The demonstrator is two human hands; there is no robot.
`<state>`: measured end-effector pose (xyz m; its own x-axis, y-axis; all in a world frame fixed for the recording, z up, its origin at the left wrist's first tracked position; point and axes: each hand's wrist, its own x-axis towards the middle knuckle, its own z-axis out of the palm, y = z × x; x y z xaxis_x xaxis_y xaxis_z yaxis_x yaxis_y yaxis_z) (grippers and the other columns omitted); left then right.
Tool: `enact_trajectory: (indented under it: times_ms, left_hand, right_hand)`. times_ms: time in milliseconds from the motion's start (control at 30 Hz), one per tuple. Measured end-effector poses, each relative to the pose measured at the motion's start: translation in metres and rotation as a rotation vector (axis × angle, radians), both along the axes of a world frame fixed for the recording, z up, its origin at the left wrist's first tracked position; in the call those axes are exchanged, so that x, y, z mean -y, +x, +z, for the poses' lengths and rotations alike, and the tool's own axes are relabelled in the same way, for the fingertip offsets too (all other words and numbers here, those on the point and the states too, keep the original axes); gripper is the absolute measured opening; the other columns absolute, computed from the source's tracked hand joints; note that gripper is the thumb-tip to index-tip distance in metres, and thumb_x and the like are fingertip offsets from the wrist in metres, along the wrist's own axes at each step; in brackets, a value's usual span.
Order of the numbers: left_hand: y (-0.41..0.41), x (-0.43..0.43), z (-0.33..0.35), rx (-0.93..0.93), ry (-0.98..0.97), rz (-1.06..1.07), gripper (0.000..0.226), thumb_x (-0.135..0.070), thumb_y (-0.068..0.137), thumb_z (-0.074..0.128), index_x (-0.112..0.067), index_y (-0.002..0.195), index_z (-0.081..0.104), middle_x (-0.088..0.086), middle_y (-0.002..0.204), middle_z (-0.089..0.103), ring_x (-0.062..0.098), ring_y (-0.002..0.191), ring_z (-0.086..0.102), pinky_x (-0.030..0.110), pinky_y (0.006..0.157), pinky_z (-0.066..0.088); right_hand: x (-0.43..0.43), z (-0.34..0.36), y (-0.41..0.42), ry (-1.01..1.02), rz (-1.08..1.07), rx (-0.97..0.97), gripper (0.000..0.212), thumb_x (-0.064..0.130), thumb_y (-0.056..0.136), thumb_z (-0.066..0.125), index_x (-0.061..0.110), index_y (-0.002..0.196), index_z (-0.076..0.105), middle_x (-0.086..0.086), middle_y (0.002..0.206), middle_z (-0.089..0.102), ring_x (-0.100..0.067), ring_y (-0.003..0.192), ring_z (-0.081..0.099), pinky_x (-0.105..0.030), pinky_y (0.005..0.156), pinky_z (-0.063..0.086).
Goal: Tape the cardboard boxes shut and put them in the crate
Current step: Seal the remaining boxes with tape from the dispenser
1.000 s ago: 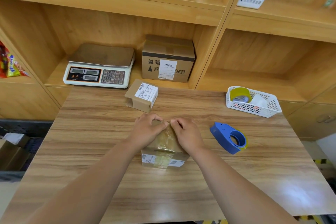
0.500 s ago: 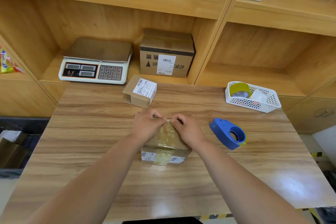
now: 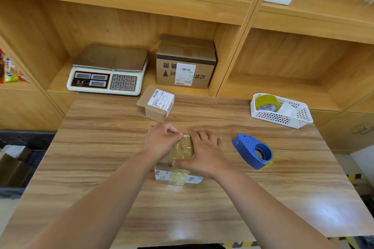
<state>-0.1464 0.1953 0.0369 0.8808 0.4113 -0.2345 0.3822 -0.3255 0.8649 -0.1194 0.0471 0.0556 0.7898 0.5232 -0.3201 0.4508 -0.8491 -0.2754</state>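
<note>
- Cardboard box (image 3: 178,177) sits mid-surface (image 3: 101,157), under my left hand (image 3: 162,142), which is curled and pinching the tape (image 3: 183,147) at the far edge, and my right hand (image 3: 204,153), which lies flat pressing the strip down.
- I judge this box nearly sealed.
- Second box (image 3: 155,105), just beyond, looks untaped; the dispenser (image 3: 253,151) lies to my right.
- Nothing is crated yet.

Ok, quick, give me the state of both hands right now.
Left hand: curled, pinching the tape at the far edge of the box.
Right hand: open, pressing flat on that box.
</note>
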Motion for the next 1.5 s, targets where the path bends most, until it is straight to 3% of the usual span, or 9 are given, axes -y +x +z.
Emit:
enact_trajectory:
  times_ms: [267, 567, 767, 867, 933, 1133, 1233, 1333, 1500]
  left_hand:
    - [-0.002, 0.002, 0.001, 0.015, 0.001, -0.012, 0.011, -0.031, 0.081, 0.070, -0.022, 0.080, 0.064, -0.008, 0.098, 0.052, 0.012, 0.109, 0.036, 0.031, 0.086, 0.032]
    - [-0.005, 0.004, -0.001, 0.072, 0.017, 0.023, 0.012, -0.032, 0.078, 0.073, -0.024, 0.077, 0.064, -0.002, 0.098, 0.058, 0.017, 0.100, 0.053, 0.028, 0.078, 0.043]
    - [-0.017, 0.001, 0.000, -0.092, 0.328, 0.073, 0.066, -0.063, 0.075, 0.062, -0.022, 0.125, 0.049, 0.000, 0.120, 0.049, 0.020, 0.116, 0.045, 0.035, 0.087, 0.041]
    - [-0.020, 0.002, -0.002, -0.171, 0.332, 0.058, 0.071, -0.069, 0.078, 0.054, -0.015, 0.125, 0.049, 0.004, 0.119, 0.054, 0.024, 0.113, 0.050, 0.034, 0.080, 0.041]
    - [-0.020, 0.004, 0.002, -0.139, 0.317, 0.064, 0.058, -0.063, 0.081, 0.056, -0.016, 0.114, 0.053, 0.001, 0.108, 0.061, 0.022, 0.104, 0.056, 0.032, 0.075, 0.043]
    - [-0.019, 0.014, 0.019, 0.033, 0.265, 0.112, 0.033, -0.050, 0.077, 0.070, -0.026, 0.096, 0.057, -0.009, 0.085, 0.059, 0.012, 0.083, 0.058, 0.025, 0.059, 0.038]
    - [-0.018, 0.019, 0.009, 0.079, 0.251, 0.085, 0.033, -0.040, 0.074, 0.077, -0.025, 0.094, 0.056, -0.010, 0.098, 0.057, 0.011, 0.094, 0.054, 0.025, 0.070, 0.040]
    - [-0.022, 0.022, -0.007, 0.107, 0.198, 0.056, 0.034, -0.030, 0.072, 0.080, -0.024, 0.092, 0.054, -0.011, 0.109, 0.055, 0.007, 0.101, 0.049, 0.019, 0.076, 0.035]
    - [-0.034, 0.022, -0.035, 0.087, 0.165, -0.006, 0.042, -0.022, 0.071, 0.078, -0.022, 0.106, 0.055, -0.009, 0.117, 0.046, 0.006, 0.105, 0.046, 0.017, 0.083, 0.034]
  right_hand:
    - [0.003, 0.001, -0.004, 0.038, -0.009, -0.002, 0.110, 0.079, 0.065, 0.055, 0.026, 0.151, 0.009, 0.004, 0.154, 0.016, -0.026, 0.143, -0.001, -0.050, 0.117, 0.004]
    - [0.012, 0.009, 0.003, 0.314, -0.049, -0.260, 0.089, 0.032, 0.078, 0.074, 0.022, 0.149, 0.022, 0.000, 0.148, 0.023, -0.022, 0.138, 0.009, -0.028, 0.109, 0.017]
    - [0.029, -0.001, -0.006, 0.575, -0.319, -0.416, 0.110, 0.029, 0.075, 0.079, 0.031, 0.152, 0.001, 0.009, 0.153, 0.017, -0.013, 0.140, 0.020, -0.037, 0.116, 0.025]
    - [0.031, 0.000, -0.007, 0.664, -0.350, -0.488, 0.111, 0.019, 0.077, 0.078, 0.028, 0.152, -0.004, 0.026, 0.116, 0.040, -0.005, 0.120, 0.043, -0.023, 0.104, 0.037]
    - [0.031, 0.000, -0.005, 0.650, -0.329, -0.445, 0.108, 0.018, 0.077, 0.079, 0.025, 0.152, 0.002, 0.028, 0.109, 0.041, -0.003, 0.114, 0.046, -0.020, 0.099, 0.039]
    - [0.035, -0.004, 0.000, 0.659, -0.289, -0.128, 0.084, 0.018, 0.080, 0.075, 0.019, 0.149, 0.027, 0.011, 0.141, 0.038, -0.005, 0.131, 0.036, -0.025, 0.111, 0.031]
    - [0.040, -0.013, 0.001, 0.658, -0.250, 0.010, 0.061, 0.012, 0.082, 0.068, 0.020, 0.138, 0.046, 0.007, 0.133, 0.050, -0.006, 0.122, 0.046, -0.014, 0.100, 0.034]
    - [0.046, -0.029, -0.007, 0.644, -0.215, 0.069, 0.048, 0.007, 0.082, 0.067, 0.015, 0.127, 0.056, 0.008, 0.128, 0.050, 0.000, 0.117, 0.045, 0.003, 0.093, 0.023]
    - [0.054, -0.057, -0.020, 0.594, -0.212, 0.092, 0.037, 0.004, 0.081, 0.068, 0.009, 0.118, 0.064, 0.005, 0.122, 0.049, -0.009, 0.115, 0.051, -0.004, 0.099, 0.029]
